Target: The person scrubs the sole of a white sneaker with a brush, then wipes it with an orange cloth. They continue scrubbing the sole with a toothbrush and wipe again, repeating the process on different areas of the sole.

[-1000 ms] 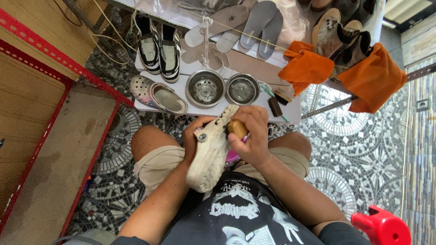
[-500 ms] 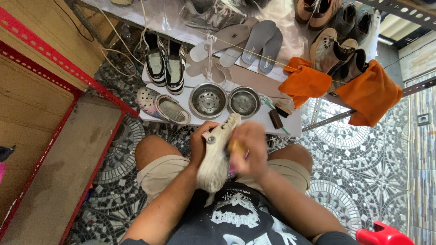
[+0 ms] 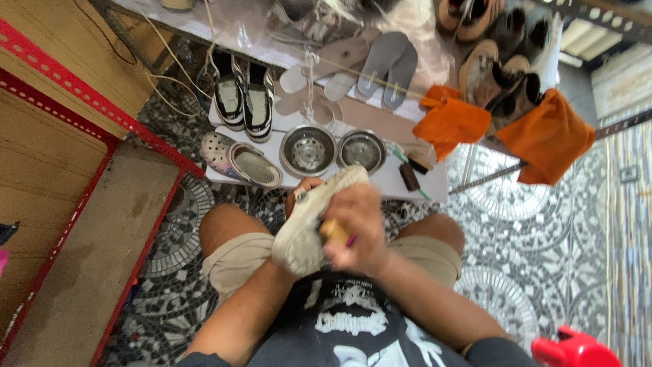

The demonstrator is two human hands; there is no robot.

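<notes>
Clog (image 3: 309, 224), judged light, soft, flexible: L hand (image 3: 299, 194) closed round its far side, R hand (image 3: 353, 228) closed on wooden-handled brush (image 3: 334, 232) w/ pink bristles.

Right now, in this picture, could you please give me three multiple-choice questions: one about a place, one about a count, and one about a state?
1. Where do the two metal bowls stand?
A. On the low white table
B. On the patterned floor
C. On the person's lap

2. How many orange cloths hang at the right?
A. One
B. Two
C. Four

3. What is the state of the pale shoe?
A. Lying alone on the table
B. Hanging from a string
C. Held in the left hand while the right hand presses a wooden-backed brush to it

Answers:
1. A, both bowls sit side by side on the white tabletop.
2. B, one cloth hangs near the table's corner and a second further right.
3. C, the shoe is gripped above the lap with the brush against it.
</notes>
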